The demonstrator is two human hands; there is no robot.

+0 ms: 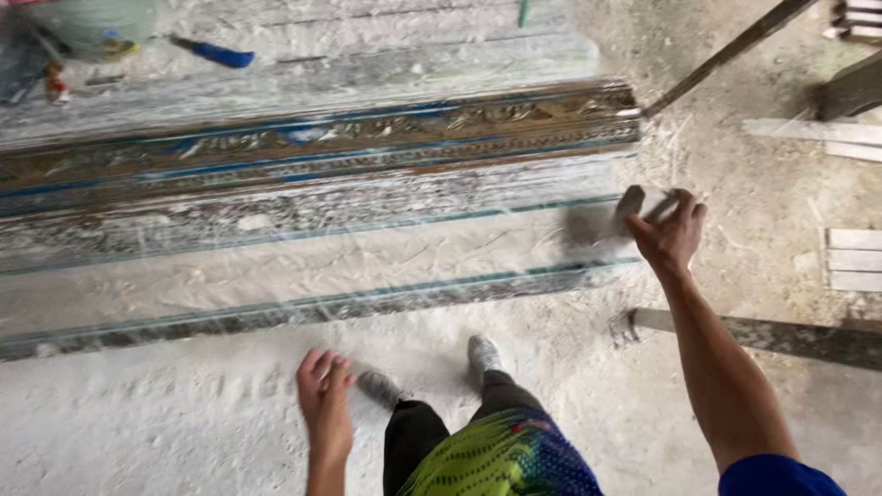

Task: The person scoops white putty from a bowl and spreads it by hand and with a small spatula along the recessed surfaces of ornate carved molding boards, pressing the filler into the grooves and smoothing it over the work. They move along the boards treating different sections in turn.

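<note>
My right hand (669, 237) grips a small grey block (630, 200) at the right end of the long moulding bench (303, 266), whose ornate blue-and-brown cornice mould (322, 138) runs left to right, just beyond the block. My left hand (323, 395) hangs open near the bench's near edge, above dusty shoes (482, 352). A blue-handled tool (216, 53) lies at the far-left corner.

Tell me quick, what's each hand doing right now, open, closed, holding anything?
Left hand: open, fingers spread, holding nothing.
Right hand: closed on a small grey flat block at the end of the long dusty moulded slab.
</note>
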